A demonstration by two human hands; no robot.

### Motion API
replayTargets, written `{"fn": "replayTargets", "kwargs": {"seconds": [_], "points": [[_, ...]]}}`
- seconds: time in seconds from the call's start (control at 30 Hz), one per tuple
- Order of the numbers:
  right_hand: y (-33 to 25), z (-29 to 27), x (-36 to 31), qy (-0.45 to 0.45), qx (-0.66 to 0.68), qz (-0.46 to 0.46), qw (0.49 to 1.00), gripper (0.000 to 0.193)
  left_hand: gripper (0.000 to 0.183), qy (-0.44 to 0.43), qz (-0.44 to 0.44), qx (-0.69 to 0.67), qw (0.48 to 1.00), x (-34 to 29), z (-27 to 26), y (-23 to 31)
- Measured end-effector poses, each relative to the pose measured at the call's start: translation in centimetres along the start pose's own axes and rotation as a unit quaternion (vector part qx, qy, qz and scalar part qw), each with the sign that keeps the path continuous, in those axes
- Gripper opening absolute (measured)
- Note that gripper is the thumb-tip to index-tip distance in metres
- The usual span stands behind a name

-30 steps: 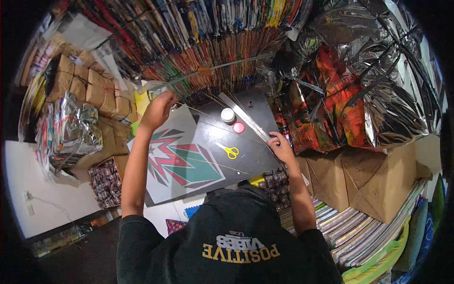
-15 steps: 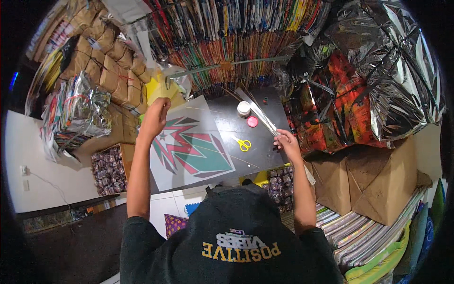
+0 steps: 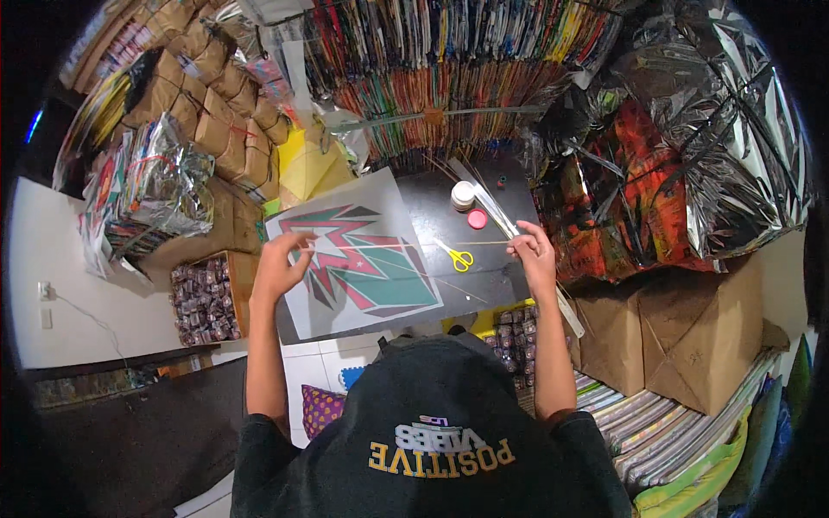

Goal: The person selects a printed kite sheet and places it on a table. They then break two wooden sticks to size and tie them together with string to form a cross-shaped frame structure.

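A thin, light-coloured stick (image 3: pixel 490 243) runs nearly level between my hands, above the table. My left hand (image 3: pixel 283 263) pinches its left end over a sheet of paper (image 3: pixel 315 319) with a red, green and grey angular design. At the other end, the fingers of my right hand (image 3: pixel 535 257) are closed on the stick. Another thin stick lies slantwise over the sheet. Yellow-handled scissors (image 3: pixel 462 261) rest right of the paper. Behind them are a white jar (image 3: pixel 462 195), a pink lid (image 3: pixel 476 218) and a bundle of pale strips (image 3: pixel 496 207).
The dark table (image 3: pixel 380 325) is hemmed in by stacked goods. Tightly packed colourful bundles (image 3: pixel 432 104) stand at the back, brown-wrapped parcels (image 3: pixel 229 134) at the left. Black plastic-wrapped bundles (image 3: pixel 604 198) and a brown carton (image 3: pixel 699 332) fill the right.
My left hand has come down and nearer to me, from the sheet's far left edge to over the design. The stick now spans level between both hands. The view has shifted slightly.
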State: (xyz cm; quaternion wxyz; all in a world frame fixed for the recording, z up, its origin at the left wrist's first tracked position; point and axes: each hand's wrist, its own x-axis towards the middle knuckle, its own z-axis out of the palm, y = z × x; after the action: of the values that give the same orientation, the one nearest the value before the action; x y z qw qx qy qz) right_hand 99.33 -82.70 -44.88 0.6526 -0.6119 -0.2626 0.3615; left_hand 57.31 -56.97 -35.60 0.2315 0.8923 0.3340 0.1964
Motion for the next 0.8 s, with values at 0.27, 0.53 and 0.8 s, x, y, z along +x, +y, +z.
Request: {"fn": "replayTargets", "kwargs": {"seconds": [0.27,0.53,0.8], "points": [[-1.7,3.6,-0.2,-0.061,-0.051,-0.062,0.995,0.033,0.020,-0.156,-0.065,-0.088,0.982,-0.8,2.2,3.4],[-1.5,4.6,0.2,-0.017,-0.046,-0.061,0.997,0.030,0.021,-0.195,-0.119,-0.175,0.958,-0.7,4.6,4.8],[-0.7,2.2,0.8,0.046,-0.022,-0.067,0.996,0.034,0.020,-0.048,-0.156,-0.074,0.984,-2.0,1.2,0.7]]}}
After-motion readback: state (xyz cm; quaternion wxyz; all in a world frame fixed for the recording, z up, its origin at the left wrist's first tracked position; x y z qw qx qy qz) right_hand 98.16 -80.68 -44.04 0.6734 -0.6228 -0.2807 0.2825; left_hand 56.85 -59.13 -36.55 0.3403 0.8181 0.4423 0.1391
